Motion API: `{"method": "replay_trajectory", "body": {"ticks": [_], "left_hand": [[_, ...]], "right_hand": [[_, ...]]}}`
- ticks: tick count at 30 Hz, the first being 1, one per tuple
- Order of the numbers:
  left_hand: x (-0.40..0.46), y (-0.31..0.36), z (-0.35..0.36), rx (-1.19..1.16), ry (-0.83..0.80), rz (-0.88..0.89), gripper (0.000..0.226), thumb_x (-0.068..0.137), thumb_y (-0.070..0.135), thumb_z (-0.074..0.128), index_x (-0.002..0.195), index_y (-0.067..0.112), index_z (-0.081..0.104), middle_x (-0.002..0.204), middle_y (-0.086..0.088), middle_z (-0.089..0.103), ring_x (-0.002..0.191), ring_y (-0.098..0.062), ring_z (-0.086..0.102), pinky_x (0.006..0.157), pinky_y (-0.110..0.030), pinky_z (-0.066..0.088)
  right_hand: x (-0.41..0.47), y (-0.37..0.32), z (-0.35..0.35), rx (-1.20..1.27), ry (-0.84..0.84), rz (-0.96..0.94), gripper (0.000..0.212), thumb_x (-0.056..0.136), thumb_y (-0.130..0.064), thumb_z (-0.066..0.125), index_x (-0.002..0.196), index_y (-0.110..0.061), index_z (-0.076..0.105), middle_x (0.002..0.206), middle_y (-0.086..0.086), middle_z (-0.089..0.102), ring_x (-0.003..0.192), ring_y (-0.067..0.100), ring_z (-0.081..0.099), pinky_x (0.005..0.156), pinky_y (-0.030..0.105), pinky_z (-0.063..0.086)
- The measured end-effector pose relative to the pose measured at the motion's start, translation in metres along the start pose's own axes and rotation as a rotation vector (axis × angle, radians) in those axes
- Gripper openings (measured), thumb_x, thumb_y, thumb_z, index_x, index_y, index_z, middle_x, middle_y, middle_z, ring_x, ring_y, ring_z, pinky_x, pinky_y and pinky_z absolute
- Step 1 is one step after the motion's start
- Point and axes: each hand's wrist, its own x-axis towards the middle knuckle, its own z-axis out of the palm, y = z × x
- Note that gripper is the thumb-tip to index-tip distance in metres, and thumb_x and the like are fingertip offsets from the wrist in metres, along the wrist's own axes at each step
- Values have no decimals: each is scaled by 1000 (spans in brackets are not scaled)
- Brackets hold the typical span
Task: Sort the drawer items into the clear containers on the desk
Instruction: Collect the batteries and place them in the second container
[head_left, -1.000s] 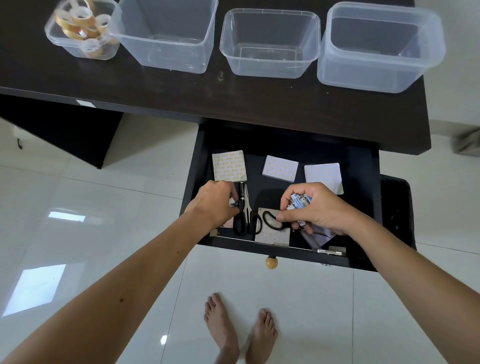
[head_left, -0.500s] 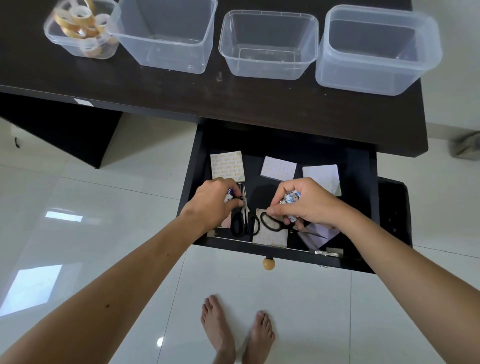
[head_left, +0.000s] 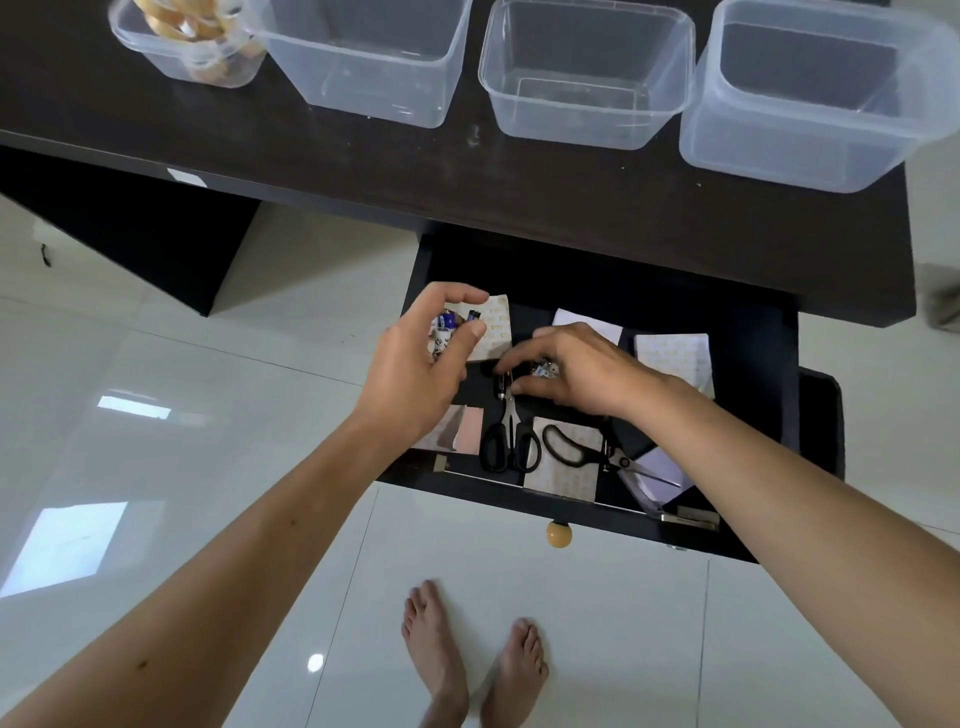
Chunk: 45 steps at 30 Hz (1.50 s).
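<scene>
Over the open drawer (head_left: 769, 332), your left hand (head_left: 415, 379) cups small batteries (head_left: 449, 327); your right hand (head_left: 576, 371) pinches more, fingers curled.

Black-handled scissors (head_left: 511, 441), pale dotted notepads (head_left: 672, 358), clear containers (head_left: 587, 83) on a dark brown desk (head_left: 363, 171), white floor tiles (head_left: 156, 364).

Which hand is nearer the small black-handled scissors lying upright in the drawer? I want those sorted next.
Right. The right hand is over the small black-handled scissors, fingertips at the blade tips. The left hand, holding small batteries, is up and left, off them.
</scene>
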Motion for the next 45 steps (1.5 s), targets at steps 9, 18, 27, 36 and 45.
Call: {"method": "replay_trajectory", "body": {"ticks": [9,18,27,36,45], "left_hand": [[-1,-6,-23,23,-192,16,17,104,29,65,113,42,72,104,15,67,63,-5,62,61,-20,53],[0,-9,-33,-171,-155,-77,14,103,21,66,109,32,72,86,7,70,67,-16,68,52,-31,47],[-8,-11,-61,-267,-192,-163,9,102,5,64,99,12,67,69,-5,64,58,-17,62,43,-26,42],[-13,-28,-80,-286,-237,-232,7,100,5,67,103,7,73,75,-9,62,55,-20,56,41,-27,44],[-7,-37,-92,-273,-295,-239,14,97,13,73,110,13,78,72,2,67,60,-18,62,43,-25,49]], "right_hand": [[5,-5,2,-165,-12,-55,12,98,-38,73,110,-36,73,90,-12,48,87,11,54,75,27,39],[-16,-24,-8,208,81,125,16,96,-31,79,96,-22,66,66,-8,65,43,1,59,44,17,43],[-13,-43,-3,542,3,114,41,97,-6,74,127,-34,72,80,-8,68,53,11,63,47,28,53],[12,-52,-6,573,30,172,19,88,-11,87,89,-5,69,78,6,73,68,23,77,49,31,57],[43,-65,3,-82,-114,-84,37,93,-30,82,126,-43,75,92,-25,56,84,-4,57,68,7,38]]}}
